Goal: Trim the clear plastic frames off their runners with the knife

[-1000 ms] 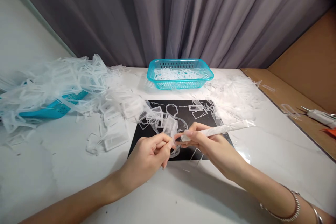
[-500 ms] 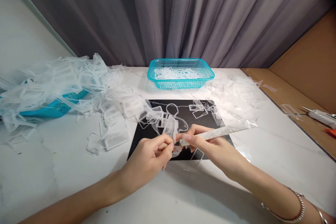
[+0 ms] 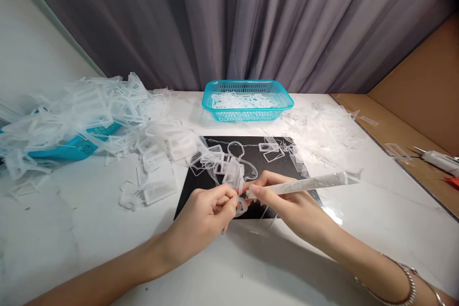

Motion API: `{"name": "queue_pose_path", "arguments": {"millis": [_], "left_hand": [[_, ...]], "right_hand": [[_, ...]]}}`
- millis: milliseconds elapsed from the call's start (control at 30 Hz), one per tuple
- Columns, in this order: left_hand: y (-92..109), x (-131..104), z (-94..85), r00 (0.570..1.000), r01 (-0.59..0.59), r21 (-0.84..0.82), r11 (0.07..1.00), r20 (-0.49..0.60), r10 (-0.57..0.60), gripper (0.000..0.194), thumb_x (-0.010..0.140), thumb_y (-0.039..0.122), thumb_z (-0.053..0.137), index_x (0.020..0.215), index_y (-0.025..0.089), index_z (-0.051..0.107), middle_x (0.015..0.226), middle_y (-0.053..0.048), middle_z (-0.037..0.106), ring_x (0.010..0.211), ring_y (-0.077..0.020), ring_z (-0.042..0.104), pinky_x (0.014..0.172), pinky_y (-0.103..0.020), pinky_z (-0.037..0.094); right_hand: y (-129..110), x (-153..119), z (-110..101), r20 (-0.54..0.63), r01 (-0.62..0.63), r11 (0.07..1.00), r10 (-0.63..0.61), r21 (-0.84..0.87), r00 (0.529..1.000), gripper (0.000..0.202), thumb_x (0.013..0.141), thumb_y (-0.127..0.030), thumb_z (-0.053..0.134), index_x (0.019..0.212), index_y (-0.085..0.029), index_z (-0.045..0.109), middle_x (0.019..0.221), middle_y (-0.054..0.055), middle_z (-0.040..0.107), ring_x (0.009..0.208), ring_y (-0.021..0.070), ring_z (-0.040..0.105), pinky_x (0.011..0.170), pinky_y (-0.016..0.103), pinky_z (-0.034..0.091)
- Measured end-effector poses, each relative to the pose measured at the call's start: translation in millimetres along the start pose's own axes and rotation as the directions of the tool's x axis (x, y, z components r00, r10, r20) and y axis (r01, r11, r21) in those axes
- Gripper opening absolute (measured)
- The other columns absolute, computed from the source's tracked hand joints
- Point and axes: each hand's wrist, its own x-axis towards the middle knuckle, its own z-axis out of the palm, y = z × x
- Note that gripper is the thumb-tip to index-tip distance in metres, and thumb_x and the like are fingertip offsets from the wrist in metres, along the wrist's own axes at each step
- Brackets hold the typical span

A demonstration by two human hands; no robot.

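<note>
My left hand (image 3: pixel 208 210) is closed in a pinch on a translucent plastic piece (image 3: pixel 242 206), whose curved, ring-like part shows beside the fingertips. In my right hand (image 3: pixel 283 198) is a slim tool with a white-wrapped handle (image 3: pixel 319 182), slanting up to the right. Its working tip meets the plastic between the two hands; fingers hide most of it. Both hands are close together over the front of a black mat (image 3: pixel 186 196). Just beyond them on the mat lies a cluster of clear plastic frames and loops (image 3: pixel 233 172).
A large heap of translucent plastic pieces (image 3: pixel 82 105) covers the left side, with blue plastic (image 3: pixel 71 149) among it. A blue basket (image 3: pixel 247 115) holds white frames at the back. Thin scraps (image 3: pixel 319 129) are piled at right, near another white-handled tool (image 3: pixel 439 160).
The handle in my right hand has tipped slightly lower, its rear end swinging right. More of the curved plastic shows below the fingertips. My left hand has hardly moved.
</note>
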Motion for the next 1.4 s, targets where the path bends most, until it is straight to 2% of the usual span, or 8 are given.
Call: {"name": "queue_pose_path", "arguments": {"millis": [233,467,633,767,933,1200,1400], "left_hand": [[-1,1,1.8,1.0,0.003,-0.017,1.0,-0.012,-0.003,0.017,0.082,0.019,0.04,0.069,0.017,0.05,0.046,0.008,0.04,0.042,-0.0053,0.036,0.042,-0.015,0.03],[-6,-1,5.9,0.997,-0.06,0.059,0.996,-0.041,0.062,0.018,0.082,0.02,0.039,0.068,0.017,0.049,0.047,0.008,0.036,0.041,-0.0054,0.031,0.039,-0.017,0.027],[-7,0,7.6,0.993,-0.097,0.124,0.988,-0.059,0.105,0.02,0.083,0.02,0.038,0.069,0.016,0.051,0.047,0.008,0.035,0.041,-0.0055,0.031,0.039,-0.017,0.026],[-7,1,8.5,0.99,-0.11,0.163,0.98,-0.072,0.123,0.021,0.083,0.02,0.038,0.068,0.016,0.051,0.047,0.008,0.035,0.041,-0.0055,0.031,0.039,-0.017,0.026],[-8,0,9.5,0.985,-0.131,0.176,0.976,-0.085,0.147,0.021,0.083,0.02,0.038,0.067,0.017,0.05,0.047,0.008,0.034,0.041,-0.0057,0.032,0.039,-0.017,0.027],[-9,0,11.7,0.969,-0.199,0.221,0.955,-0.103,0.225,0.02,0.084,0.019,0.038,0.068,0.016,0.051,0.05,0.008,0.027,0.042,-0.0056,0.026,0.038,-0.018,0.023],[-12,-3,12.5,0.966,-0.213,0.211,0.954,-0.102,0.238,0.02,0.084,0.019,0.038,0.07,0.016,0.05,0.05,0.008,0.027,0.043,-0.0057,0.025,0.039,-0.018,0.023]], "right_hand": [[-1,0,2,0.017,0.046,0.998,-0.046,-0.037,0.999,0.021,0.09,-0.032,0.047,0.077,-0.021,0.059,0.085,0.002,0.064,0.085,0.018,0.058,0.075,0.032,0.044],[2,-1,8,-0.005,0.152,0.978,-0.155,-0.139,0.988,0.018,0.091,-0.027,0.045,0.083,-0.02,0.059,0.082,0.002,0.063,0.071,0.0146,0.053,0.06,0.027,0.041],[9,0,12,-0.038,0.208,0.957,-0.219,-0.204,0.975,0.019,0.091,-0.024,0.044,0.075,-0.019,0.054,0.083,0.003,0.062,0.065,0.0128,0.05,0.055,0.026,0.038],[13,-1,14,-0.042,0.229,0.938,-0.248,-0.26,0.968,0.015,0.091,-0.022,0.043,0.083,-0.019,0.056,0.076,0.001,0.059,0.06,0.0114,0.045,0.052,0.024,0.037],[14,-2,16,-0.039,0.25,0.922,-0.273,-0.295,0.961,0.015,0.091,-0.021,0.043,0.086,-0.019,0.057,0.079,0.001,0.06,0.063,0.0115,0.048,0.055,0.024,0.038],[15,-2,17,-0.034,0.256,0.927,-0.275,-0.274,0.961,0.017,0.093,-0.023,0.04,0.091,-0.019,0.057,0.08,0.002,0.06,0.064,0.0129,0.05,0.056,0.025,0.039],[13,-2,18,-0.045,0.237,0.946,-0.253,-0.223,0.967,0.016,0.091,-0.021,0.041,0.085,-0.019,0.056,0.081,0.002,0.059,0.066,0.013,0.049,0.057,0.026,0.038]]}}
